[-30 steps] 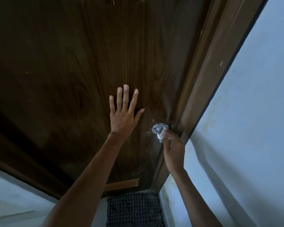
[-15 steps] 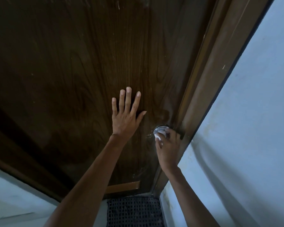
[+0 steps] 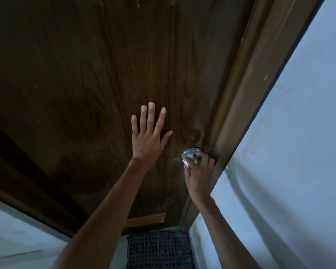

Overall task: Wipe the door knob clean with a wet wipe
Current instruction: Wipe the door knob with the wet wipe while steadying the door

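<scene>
A shiny metal door knob (image 3: 189,153) sits at the right edge of a dark brown wooden door (image 3: 89,78). My right hand (image 3: 199,175) curls round the knob from below, pressing a white wet wipe (image 3: 186,163) against it; only a small corner of the wipe shows by my thumb. Most of the knob is hidden under my fingers. My left hand (image 3: 148,139) lies flat on the door to the left of the knob, fingers spread and straight.
The brown door frame (image 3: 246,98) runs up the right of the door, with a pale blue wall (image 3: 291,152) beyond it. A dark woven mat (image 3: 159,249) lies on the floor at the door's foot. Pale wall shows at lower left.
My right hand has moved from beside the knob up over it, and its fingers now wrap the knob with the wipe. My left hand stays flat on the door.
</scene>
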